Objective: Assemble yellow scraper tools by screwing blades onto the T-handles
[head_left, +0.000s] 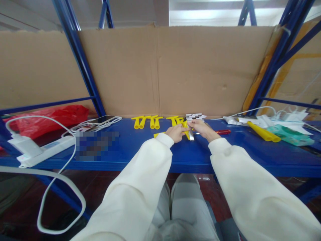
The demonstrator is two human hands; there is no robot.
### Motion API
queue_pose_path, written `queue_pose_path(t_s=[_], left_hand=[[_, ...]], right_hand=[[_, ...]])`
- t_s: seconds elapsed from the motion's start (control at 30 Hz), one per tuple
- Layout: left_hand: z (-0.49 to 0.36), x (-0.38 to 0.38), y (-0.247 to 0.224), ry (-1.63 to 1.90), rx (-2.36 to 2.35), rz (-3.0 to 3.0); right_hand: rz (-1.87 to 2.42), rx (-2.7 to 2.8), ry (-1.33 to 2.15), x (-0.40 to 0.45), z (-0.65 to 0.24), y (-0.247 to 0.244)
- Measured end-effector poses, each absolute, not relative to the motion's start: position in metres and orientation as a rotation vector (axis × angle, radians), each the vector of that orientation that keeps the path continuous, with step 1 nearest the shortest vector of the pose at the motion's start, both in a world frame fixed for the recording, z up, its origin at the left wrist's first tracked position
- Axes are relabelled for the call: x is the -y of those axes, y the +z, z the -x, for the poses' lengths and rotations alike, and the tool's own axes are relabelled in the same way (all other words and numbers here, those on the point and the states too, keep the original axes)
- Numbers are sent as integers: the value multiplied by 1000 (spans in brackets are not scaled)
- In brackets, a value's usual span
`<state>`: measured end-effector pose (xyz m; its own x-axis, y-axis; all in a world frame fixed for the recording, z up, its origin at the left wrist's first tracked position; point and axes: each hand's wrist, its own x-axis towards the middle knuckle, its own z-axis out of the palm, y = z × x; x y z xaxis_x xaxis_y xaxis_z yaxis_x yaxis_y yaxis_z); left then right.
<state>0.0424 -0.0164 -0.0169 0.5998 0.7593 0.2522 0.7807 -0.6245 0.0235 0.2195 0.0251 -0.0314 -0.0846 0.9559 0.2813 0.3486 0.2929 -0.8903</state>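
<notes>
- Holding, at the front middle of the blue desk (140, 150): one yellow T-shaped piece (186, 133), kept between our two hands, its stem partly covered by our fingers.
- Our left hand (176, 133): fingers curled inward, pinching the yellow T-shaped piece from its left side.
- Our right hand (201, 128): reaching in from the other side, thumb and fingertips closed on the same piece; the exact place of each fingertip is too small to tell.
- Metal strip (191, 136), one, pale and shiny: just below our right fingers, beside the yellow T-shaped piece; we cannot tell whether the two are joined.
- Yellow T-handles (152, 124), four: in a row near the cardboard panel (125, 67), crossbars to the rear, round ends toward us.
- Further yellow handles (172, 121): just behind our left hand, partly overlapping.
- Small white-and-dark pieces (195, 116), a stack: behind our right hand.
- Red-handled tool (223, 132), one: lying to the right of our right wrist.
- Yellow tubes (263, 132) and a teal plastic bag (289, 134): side by side, far right.
- Red plastic bag (55, 120), white power strip (54, 150) and phone (102, 119): left end.
</notes>
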Motion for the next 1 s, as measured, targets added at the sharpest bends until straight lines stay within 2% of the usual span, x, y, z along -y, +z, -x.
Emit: queue_pose_path(t_s=[0.27,0.73,1.0], left_hand=[[-42,18,-16,-417,1311,2727],[-41,12,-18,-501,1261,2758],[-40,11,-16,-651,1405,2605]], right_hand=[[1147,1662,771,-30,-222,-32],[1109,1573,899,-19,-214,-29],[1059,1576,943,-14,-210,-25]])
